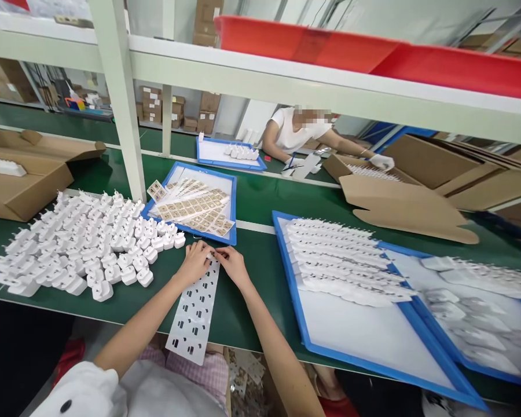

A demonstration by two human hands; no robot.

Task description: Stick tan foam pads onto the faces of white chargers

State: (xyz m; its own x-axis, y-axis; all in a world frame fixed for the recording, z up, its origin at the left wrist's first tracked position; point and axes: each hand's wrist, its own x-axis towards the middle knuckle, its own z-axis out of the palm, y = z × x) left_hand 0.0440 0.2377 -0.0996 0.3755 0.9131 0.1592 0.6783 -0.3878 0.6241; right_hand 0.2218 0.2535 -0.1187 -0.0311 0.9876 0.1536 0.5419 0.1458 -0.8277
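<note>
My left hand [195, 262] and my right hand [233, 265] meet at the far end of a white sticker sheet [194, 315] with small black prints. The sheet hangs over the table's front edge. Between my fingertips shows a small white piece [211, 255], mostly hidden, that looks like a plug adapter. My left fingers are closed round it. The right thumb and forefinger are pinched against it; whether they hold a sticker is hidden. Many loose white plug adapters [113, 272] lie to the left of my left hand.
Beyond my hands, a blue-rimmed tray [233, 211] holds beige label sheets [193, 205]. On the right, another blue-rimmed tray [301, 324] carries rows of adapters [342, 260]. A shelf post [120, 104] rises behind the pile. Across the bench a co-worker [293, 136] reaches into a cardboard box [336, 168].
</note>
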